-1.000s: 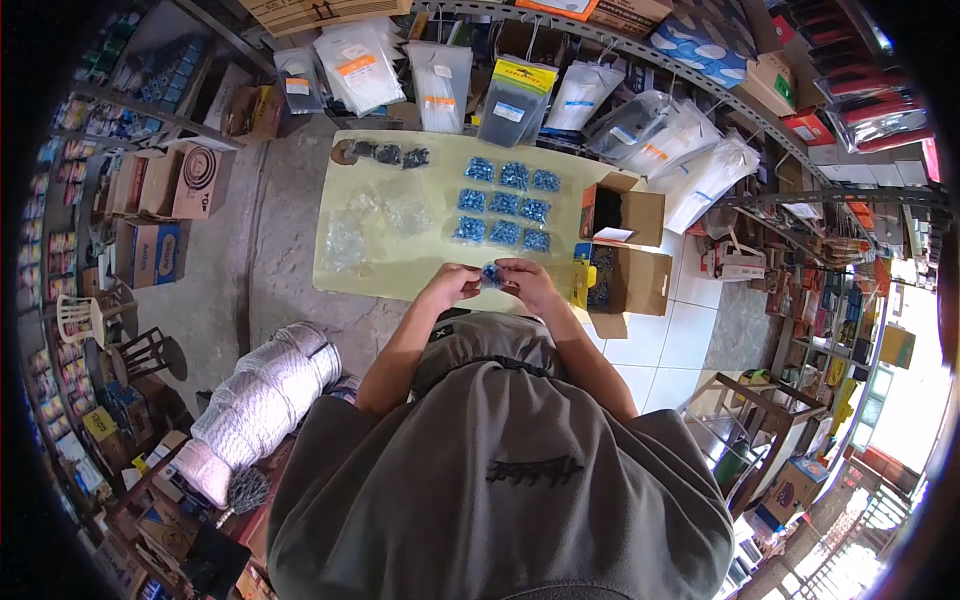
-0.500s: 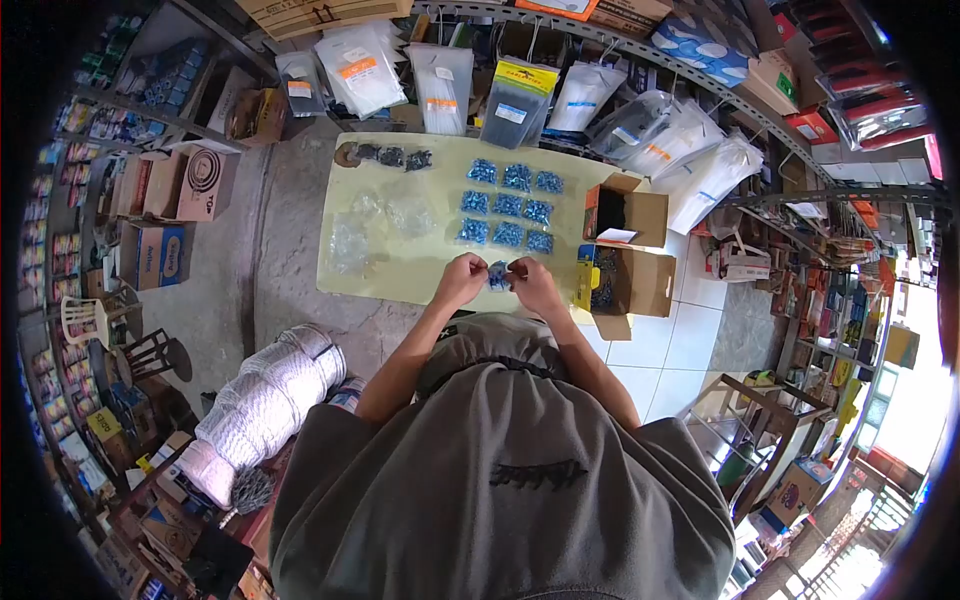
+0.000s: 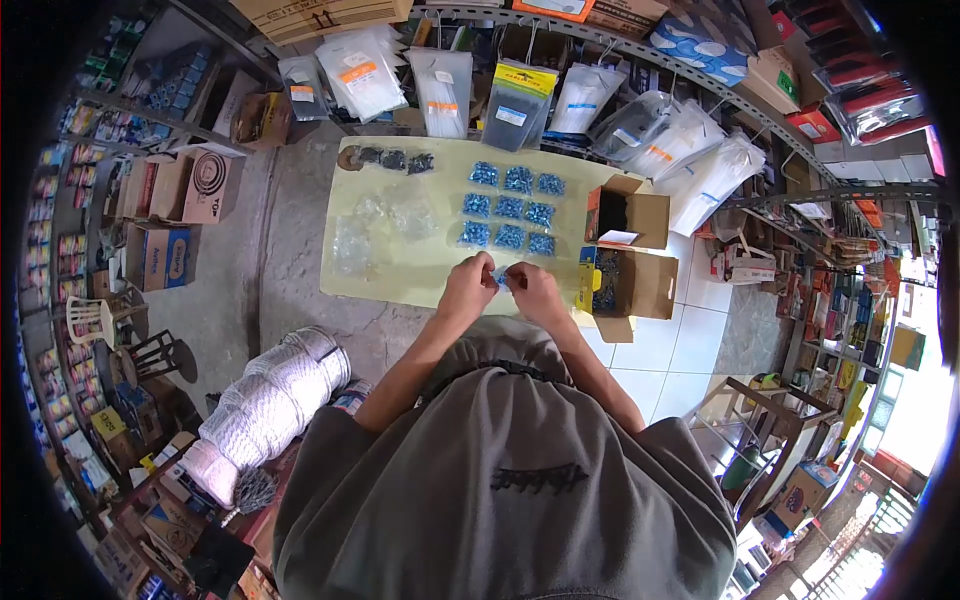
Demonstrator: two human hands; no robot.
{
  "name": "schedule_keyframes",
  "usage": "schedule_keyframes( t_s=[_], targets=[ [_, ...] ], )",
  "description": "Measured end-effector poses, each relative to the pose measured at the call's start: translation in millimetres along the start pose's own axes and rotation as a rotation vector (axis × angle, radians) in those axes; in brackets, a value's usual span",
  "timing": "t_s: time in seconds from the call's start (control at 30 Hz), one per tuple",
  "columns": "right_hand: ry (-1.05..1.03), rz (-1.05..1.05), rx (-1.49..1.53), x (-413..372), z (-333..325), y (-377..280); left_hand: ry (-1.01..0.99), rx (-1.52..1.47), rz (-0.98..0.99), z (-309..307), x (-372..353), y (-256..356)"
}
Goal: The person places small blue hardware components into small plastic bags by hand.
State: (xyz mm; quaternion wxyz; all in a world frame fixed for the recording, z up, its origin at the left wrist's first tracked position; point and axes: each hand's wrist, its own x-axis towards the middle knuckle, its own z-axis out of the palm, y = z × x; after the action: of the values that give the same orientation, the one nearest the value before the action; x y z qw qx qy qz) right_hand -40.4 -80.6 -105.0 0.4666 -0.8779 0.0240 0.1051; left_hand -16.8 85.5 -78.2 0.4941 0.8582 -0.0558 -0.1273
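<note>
At the table's near edge, my left hand (image 3: 468,287) and my right hand (image 3: 533,288) pinch a small clear bag with blue pieces (image 3: 502,279) between them. Most of this bag is hidden by my fingers. Beyond them, several filled bags of blue pieces (image 3: 508,207) lie in rows on the pale yellow table (image 3: 440,262). Right of my right hand stands an open carton (image 3: 650,283) with small dark pieces inside. Behind it is a second open carton (image 3: 650,215) with black contents.
Clear empty bags (image 3: 352,245) lie on the table's left side, with small dark packets (image 3: 395,159) at its far left. Packs of cable ties (image 3: 515,108) hang beyond the far edge. A large roll of white rope (image 3: 270,395) is at my left.
My hands have drawn closer together and turned slightly around the small bag, which is now more covered. The filled bags and cartons stay in place.
</note>
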Motion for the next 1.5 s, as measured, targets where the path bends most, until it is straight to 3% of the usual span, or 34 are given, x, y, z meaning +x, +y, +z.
schedule_keyframes(
  t_s=[0.03, 0.07, 0.17, 0.27, 0.33, 0.43, 0.53, 0.6, 0.63, 0.67, 0.73, 0.8, 0.87, 0.93, 1.0, 1.07, 1.17, 1.23, 1.37, 1.47, 1.5],
  targets=[
    [-0.03, 0.107, 0.197, -4, -8, -12, 0.082, 0.032, 0.13, -1, -3, 4],
    [-0.058, 0.213, 0.393, -6, -13, -20, 0.082, 0.032, 0.13, -2, -2, 8],
    [-0.045, 0.143, 0.171, -2, -5, -7, -0.011, 0.155, 0.048, 7, 5, -8],
    [-0.082, 0.068, 0.115, -12, -20, -32, -0.036, 0.139, 0.071, -2, -8, 27],
    [-0.132, 0.163, 0.281, -15, -18, -25, 0.034, 0.086, 0.144, -7, -15, 33],
    [-0.173, 0.218, 0.18, -7, -15, -17, 0.05, -0.024, 0.045, 2, -12, 20],
    [-0.196, 0.294, 0.428, -3, -13, -11, 0.09, -0.13, 0.017, 11, -11, 6],
    [-0.289, 0.334, 0.609, -4, -13, -4, 0.109, -0.131, -0.114, 13, -13, -4],
    [-0.297, 0.327, 0.606, -5, -11, 0, -0.044, -0.277, -0.326, 12, -12, -10],
    [-0.305, 0.414, 0.772, -12, -7, 4, -0.036, -0.28, -0.332, 13, -17, -16],
    [-0.321, 0.507, 0.93, -24, -8, 5, -0.234, -0.545, -0.663, 8, -27, -2],
    [-0.322, 0.549, 0.99, -34, -9, 6, -0.185, -0.599, -0.672, 16, -36, -7],
    [-0.37, 0.536, 0.958, -39, -9, 15, -0.063, -0.508, -0.491, 31, -44, -15],
    [-0.405, 0.519, 0.929, -39, -12, 15, -0.011, -0.458, -0.457, 36, -46, -5],
    [-0.441, 0.508, 0.78, -38, -18, 12, 0.033, -0.211, -0.226, 41, -49, 2],
    [-0.41, 0.488, 0.651, -39, -23, 3, 0.029, -0.27, -0.299, 44, -52, 5],
    [-0.349, 0.398, 0.367, -41, -24, 10, 0.042, -0.158, -0.23, 49, -59, 6],
    [-0.325, 0.331, 0.215, -46, -14, 25, 0.205, 0.125, -0.134, 57, -63, -4],
    [-0.231, 0.178, 0.014, -59, 1, 32, 0.317, 0.264, -0.158, 69, -69, -10],
    [-0.153, 0.091, -0.054, -58, 0, 30, 0.212, 0.347, -0.256, 66, -70, -10],
    [-0.093, 0.034, -0.095, -57, 0, 28, 0.135, 0.217, -0.407, 59, -69, -1]
  ],
)
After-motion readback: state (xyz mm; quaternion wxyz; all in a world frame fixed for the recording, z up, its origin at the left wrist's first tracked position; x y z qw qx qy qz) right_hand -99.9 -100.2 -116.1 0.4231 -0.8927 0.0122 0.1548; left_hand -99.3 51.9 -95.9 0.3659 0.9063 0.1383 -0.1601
